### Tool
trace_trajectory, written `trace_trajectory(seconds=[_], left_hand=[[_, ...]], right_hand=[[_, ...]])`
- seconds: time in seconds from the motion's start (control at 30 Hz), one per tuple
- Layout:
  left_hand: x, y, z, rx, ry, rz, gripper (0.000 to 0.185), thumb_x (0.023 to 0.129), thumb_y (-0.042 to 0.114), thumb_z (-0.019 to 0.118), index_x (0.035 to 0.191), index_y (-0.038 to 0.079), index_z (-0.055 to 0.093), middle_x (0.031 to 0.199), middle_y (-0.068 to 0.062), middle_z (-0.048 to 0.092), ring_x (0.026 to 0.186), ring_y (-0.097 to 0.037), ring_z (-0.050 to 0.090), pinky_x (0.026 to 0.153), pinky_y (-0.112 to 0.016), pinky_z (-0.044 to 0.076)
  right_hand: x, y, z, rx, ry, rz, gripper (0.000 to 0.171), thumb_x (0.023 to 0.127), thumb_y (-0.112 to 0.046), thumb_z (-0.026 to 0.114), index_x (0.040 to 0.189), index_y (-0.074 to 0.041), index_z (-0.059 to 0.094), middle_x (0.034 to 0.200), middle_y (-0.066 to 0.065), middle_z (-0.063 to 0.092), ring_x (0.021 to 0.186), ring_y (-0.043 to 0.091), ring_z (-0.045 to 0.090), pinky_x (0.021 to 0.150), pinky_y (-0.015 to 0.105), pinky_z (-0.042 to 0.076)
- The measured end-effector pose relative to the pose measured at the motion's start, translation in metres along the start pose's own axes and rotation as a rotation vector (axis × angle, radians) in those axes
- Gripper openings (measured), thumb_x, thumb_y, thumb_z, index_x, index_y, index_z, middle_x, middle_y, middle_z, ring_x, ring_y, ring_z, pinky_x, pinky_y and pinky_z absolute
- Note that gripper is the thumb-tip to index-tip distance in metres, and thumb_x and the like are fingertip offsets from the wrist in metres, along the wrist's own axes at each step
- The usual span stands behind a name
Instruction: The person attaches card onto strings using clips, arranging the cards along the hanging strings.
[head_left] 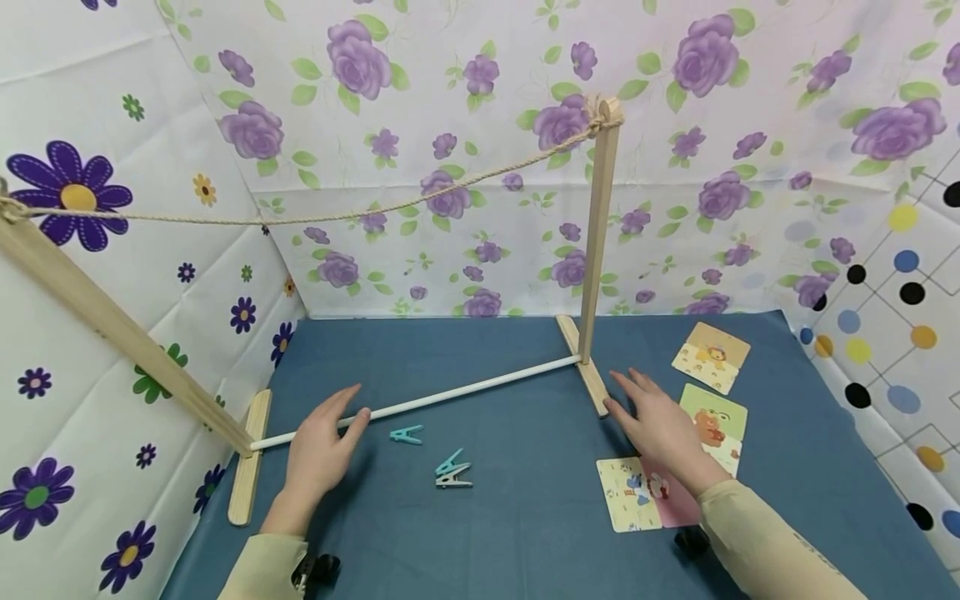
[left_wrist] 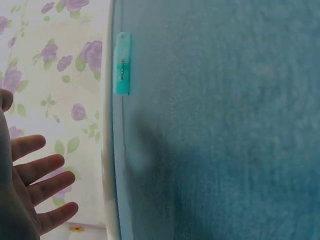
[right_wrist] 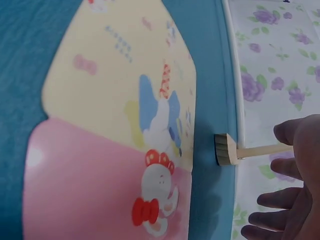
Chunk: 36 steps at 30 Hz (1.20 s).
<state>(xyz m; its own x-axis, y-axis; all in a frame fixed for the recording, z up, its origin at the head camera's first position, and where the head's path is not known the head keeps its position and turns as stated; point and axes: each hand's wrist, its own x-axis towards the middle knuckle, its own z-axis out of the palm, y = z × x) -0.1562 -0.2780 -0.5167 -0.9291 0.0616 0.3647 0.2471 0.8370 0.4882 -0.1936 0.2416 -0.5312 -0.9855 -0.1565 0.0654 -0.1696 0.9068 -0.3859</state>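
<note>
A white rod [head_left: 472, 389] lies low across the table [head_left: 517, 533], joining two wooden stands. At the rod's left end is the left foot [head_left: 243, 492], with the left post [head_left: 127, 342] rising from it; at its right end are the right foot [head_left: 594, 383] and the right post [head_left: 598, 242]. High above the rod, a sagging string [head_left: 450, 190] runs from post to post. The left hand [head_left: 318, 450] covers part of the rod toward its left end, fingers straight and apart, gripping nothing; whether it touches the rod I cannot tell. The right hand [head_left: 663, 429], just past the rod's right end and near that foot, also has its fingers spread and holds nothing. On the near side of the rod lie a blue clothespin [head_left: 406, 435] and, farther from it, a second blue clothespin [head_left: 449, 463] against a pale clothespin [head_left: 453, 478]. Right of the rod are an orange card [head_left: 711, 357], a green card [head_left: 727, 425] and a yellow-and-pink card [head_left: 628, 496].
</note>
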Motion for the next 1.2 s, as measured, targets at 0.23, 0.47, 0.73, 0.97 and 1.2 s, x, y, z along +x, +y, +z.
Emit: trace_trajectory(seconds=[0.23, 0.47, 0.73, 0.97, 1.2], left_hand=[[-0.006, -0.002, -0.007, -0.097, 0.123, -0.053, 0.043, 0.112, 0.031, 0.06, 0.147, 0.007, 0.065, 0.144, -0.02, 0.064, 0.129, -0.044, 0.062, 0.101, -0.067, 0.049], [-0.015, -0.004, -0.009, -0.184, 0.243, -0.096, 0.033, 0.111, 0.019, 0.06, 0.139, 0.004, 0.07, 0.129, -0.018, 0.071, 0.118, -0.039, 0.066, 0.088, -0.054, 0.052], [-0.024, -0.011, -0.013, -0.267, 0.438, -0.158, 0.028, 0.11, 0.012, 0.059, 0.133, 0.001, 0.073, 0.125, -0.019, 0.071, 0.103, 0.003, 0.058, 0.081, -0.014, 0.042], [-0.026, -0.012, -0.018, -0.364, 0.598, -0.172, 0.027, 0.108, 0.0, 0.057, 0.129, -0.006, 0.071, 0.122, -0.02, 0.067, 0.108, 0.007, 0.055, 0.088, -0.019, 0.041], [-0.028, 0.012, -0.028, -0.451, 0.759, -0.239, 0.027, 0.106, -0.003, 0.052, 0.125, -0.016, 0.066, 0.115, -0.022, 0.063, 0.105, 0.0, 0.055, 0.086, -0.024, 0.039]], right_hand=[[0.004, -0.001, 0.0, 0.045, 0.029, -0.01, 0.059, 0.11, -0.04, 0.061, 0.161, -0.011, 0.051, 0.162, 0.029, 0.044, 0.144, 0.054, 0.046, 0.103, 0.072, 0.047], [0.007, -0.003, 0.0, 0.103, 0.073, -0.019, 0.053, 0.11, -0.038, 0.062, 0.155, -0.01, 0.058, 0.156, 0.024, 0.053, 0.138, 0.05, 0.054, 0.103, 0.069, 0.049], [0.015, -0.007, -0.002, 0.197, 0.114, -0.006, 0.048, 0.11, -0.036, 0.062, 0.152, -0.013, 0.062, 0.104, 0.015, 0.077, 0.074, 0.031, 0.07, 0.066, 0.05, 0.057], [0.021, -0.011, -0.006, 0.332, 0.116, 0.033, 0.05, 0.111, -0.043, 0.059, 0.155, -0.018, 0.059, 0.06, 0.011, 0.06, 0.044, 0.025, 0.045, 0.042, 0.036, 0.037], [0.031, -0.012, -0.012, 0.505, 0.13, 0.041, 0.051, 0.112, -0.043, 0.058, 0.155, -0.016, 0.059, 0.145, 0.018, 0.066, 0.13, 0.041, 0.064, 0.101, 0.061, 0.054]])
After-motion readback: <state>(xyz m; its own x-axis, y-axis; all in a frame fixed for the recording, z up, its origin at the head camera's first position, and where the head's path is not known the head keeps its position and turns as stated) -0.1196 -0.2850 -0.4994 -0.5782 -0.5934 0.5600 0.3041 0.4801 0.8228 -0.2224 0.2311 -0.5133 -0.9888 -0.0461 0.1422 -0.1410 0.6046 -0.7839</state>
